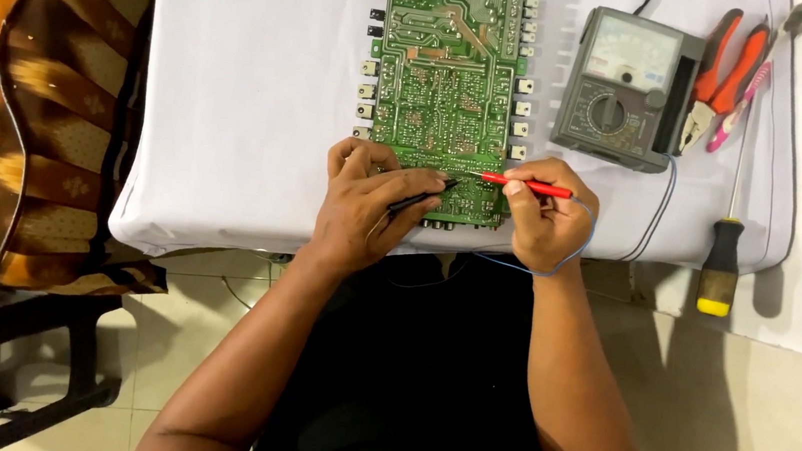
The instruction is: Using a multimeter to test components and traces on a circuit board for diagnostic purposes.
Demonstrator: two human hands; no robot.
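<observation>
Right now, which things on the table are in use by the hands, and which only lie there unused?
In use:
- green circuit board
- black probe in left hand
- red probe in right hand
- analog multimeter, wired to the probes

Lying unused:
- orange-handled pliers
- pink-handled tool
- screwdriver with black and yellow handle

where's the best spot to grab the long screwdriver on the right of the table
Probably by its black and yellow handle, the thick end nearest the table's front edge. Come from the front, on the right hand side: the thin shaft points away toward the pliers, and the handle lies clear of other things.
</observation>
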